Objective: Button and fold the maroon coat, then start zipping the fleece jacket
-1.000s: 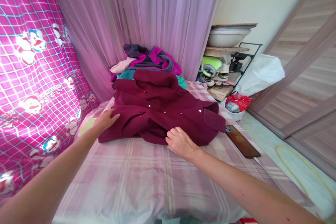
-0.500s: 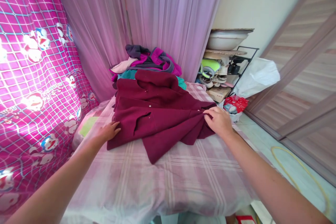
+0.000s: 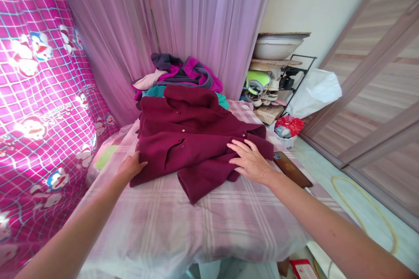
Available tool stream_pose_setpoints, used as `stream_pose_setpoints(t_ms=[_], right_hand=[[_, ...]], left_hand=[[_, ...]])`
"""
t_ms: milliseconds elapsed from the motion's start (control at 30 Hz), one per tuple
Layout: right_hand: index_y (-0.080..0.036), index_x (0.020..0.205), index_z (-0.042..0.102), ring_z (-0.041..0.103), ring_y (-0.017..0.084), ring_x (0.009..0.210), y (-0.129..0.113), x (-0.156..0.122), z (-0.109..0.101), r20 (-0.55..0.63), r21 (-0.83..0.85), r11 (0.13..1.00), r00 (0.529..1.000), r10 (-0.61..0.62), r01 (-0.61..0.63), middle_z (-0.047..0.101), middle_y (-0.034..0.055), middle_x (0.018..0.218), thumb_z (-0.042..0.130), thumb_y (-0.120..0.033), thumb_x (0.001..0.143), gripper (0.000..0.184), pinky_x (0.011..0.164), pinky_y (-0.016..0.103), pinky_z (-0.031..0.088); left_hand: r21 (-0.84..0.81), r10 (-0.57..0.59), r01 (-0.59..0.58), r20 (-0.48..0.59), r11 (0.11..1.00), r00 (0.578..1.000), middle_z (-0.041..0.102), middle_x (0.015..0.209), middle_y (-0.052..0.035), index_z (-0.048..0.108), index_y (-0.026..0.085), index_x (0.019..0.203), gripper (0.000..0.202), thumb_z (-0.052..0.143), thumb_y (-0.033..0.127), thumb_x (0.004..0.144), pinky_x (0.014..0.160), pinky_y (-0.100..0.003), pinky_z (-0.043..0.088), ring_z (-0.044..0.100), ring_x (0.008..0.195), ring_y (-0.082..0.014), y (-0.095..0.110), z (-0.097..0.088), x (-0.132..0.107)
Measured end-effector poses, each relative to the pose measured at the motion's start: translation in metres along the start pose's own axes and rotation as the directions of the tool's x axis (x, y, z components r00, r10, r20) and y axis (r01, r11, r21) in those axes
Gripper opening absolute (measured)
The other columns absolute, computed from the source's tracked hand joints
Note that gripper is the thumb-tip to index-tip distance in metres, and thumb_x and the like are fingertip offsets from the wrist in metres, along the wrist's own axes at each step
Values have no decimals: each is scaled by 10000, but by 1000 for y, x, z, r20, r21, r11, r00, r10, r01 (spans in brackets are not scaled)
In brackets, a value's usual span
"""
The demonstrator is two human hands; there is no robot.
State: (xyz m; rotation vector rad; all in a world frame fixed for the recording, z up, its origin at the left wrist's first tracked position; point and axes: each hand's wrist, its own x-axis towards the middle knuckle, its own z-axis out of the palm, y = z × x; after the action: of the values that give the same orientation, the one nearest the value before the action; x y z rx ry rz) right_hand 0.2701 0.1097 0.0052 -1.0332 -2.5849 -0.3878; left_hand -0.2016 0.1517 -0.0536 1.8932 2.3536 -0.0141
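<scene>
A dark maroon coat [image 3: 203,139] with small buttons and a pocket slit lies spread on a plaid cloth. At its left edge, my left hand [image 3: 131,166] holds the hem between thumb and fingers. Over the coat's right part, my right hand [image 3: 250,162] is open, its fingers spread flat on or just above the sleeve. One cuff [image 3: 187,187] points down toward me. Behind the coat's collar sits a heap of clothes [image 3: 183,72] in purple, grey and pink, with teal fabric beneath.
The plaid cloth [image 3: 225,226] covers the table. A brown phone [image 3: 293,169] lies right of the coat. Beyond stands a rack [image 3: 296,85] with shoes and a white basin [image 3: 276,48]. Bags and a yellow hose [image 3: 363,183] are on the floor. A pink patterned curtain [image 3: 42,109] hangs left.
My right hand has let go of the coat's right edge and moved left and nearer, fingers spreading. The coat's right part has shifted, and the phone now shows. My left hand stays at the hem.
</scene>
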Motion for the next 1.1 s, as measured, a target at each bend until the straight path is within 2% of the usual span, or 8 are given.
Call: stream_pose_setpoints(t_ms=[167, 300, 400, 533, 633, 733, 900, 1100], right_hand=[[-223, 887, 772, 473, 307, 1344, 48, 1, -11, -117, 285, 922, 946, 304, -261, 609, 97, 1367, 544, -331, 898, 253, 1096, 521, 388], [-213, 998, 770, 626, 279, 1161, 78, -11, -22, 130, 434, 690, 798, 588, -579, 692, 89, 1232, 544, -373, 848, 314, 1069, 453, 438], [-213, 921, 770, 631, 274, 1152, 78, -22, -23, 398, 554, 529, 763, 510, -642, 673, 78, 1277, 595, -363, 771, 275, 1025, 420, 471], [-224, 916, 742, 614, 265, 1176, 69, -23, -20, 502, 660, 435, 790, 353, -613, 656, 60, 1309, 624, -319, 691, 272, 1004, 403, 473], [-231, 951, 723, 623, 254, 1163, 72, -15, -19, 502, 703, 386, 801, 327, -598, 695, 47, 1237, 608, -268, 651, 324, 1034, 412, 445], [-221, 1060, 690, 623, 242, 1173, 83, -6, -16, 451, 750, 312, 796, 404, -583, 683, 69, 1256, 552, -259, 699, 388, 1023, 402, 456], [-172, 1275, 602, 586, 321, 1199, 92, 7, 2, 176, 203, 534, 567, 805, -821, 623, 169, 1314, 582, -417, 813, 524, 992, 454, 460], [-275, 1291, 614, 643, 326, 1106, 98, 3, 26, 343, -287, 585, 489, 802, -759, 695, 125, 1194, 508, -414, 919, 411, 922, 478, 473]], left_hand=[[6, 68, -68, 15, 998, 998, 654, 1246, -197, 449, 120, 1439, 579, 485, 200, 866, 899, -396, 508, 647, 1112, -327, 2, -5, -5], [43, 114, -118, 84, 992, 990, 712, 1139, -154, 572, 121, 1341, 586, 532, 72, 758, 877, -372, 499, 669, 1050, -318, -19, -25, -6], [70, 136, -149, 167, 986, 977, 732, 1119, -102, 672, 158, 1206, 562, 582, 9, 672, 874, -332, 492, 678, 1019, -282, -40, -40, -4], [166, 141, -178, 214, 970, 967, 710, 1184, -109, 685, 194, 1207, 534, 586, 23, 711, 876, -342, 493, 664, 1051, -291, -50, -50, -4], [292, 116, -139, 95, 946, 989, 644, 1285, -166, 680, 209, 1231, 479, 537, 81, 792, 834, -414, 518, 648, 1074, -350, -33, -52, -9], [286, 282, -257, -49, 923, 958, 563, 1401, -159, 640, 206, 1291, 444, 468, 174, 884, 942, -461, 495, 620, 1149, -341, 0, -51, -18], [58, 590, -588, -118, 807, 799, 559, 1436, -65, 574, 267, 1367, 454, 426, 403, 959, 1123, -413, 384, 513, 1316, -247, 50, -26, -26], [-82, 648, -647, -11, 758, 761, 554, 1441, -94, 653, 272, 1291, 414, 539, 350, 901, 1110, -441, 410, 544, 1290, -280, 50, 12, -35]])
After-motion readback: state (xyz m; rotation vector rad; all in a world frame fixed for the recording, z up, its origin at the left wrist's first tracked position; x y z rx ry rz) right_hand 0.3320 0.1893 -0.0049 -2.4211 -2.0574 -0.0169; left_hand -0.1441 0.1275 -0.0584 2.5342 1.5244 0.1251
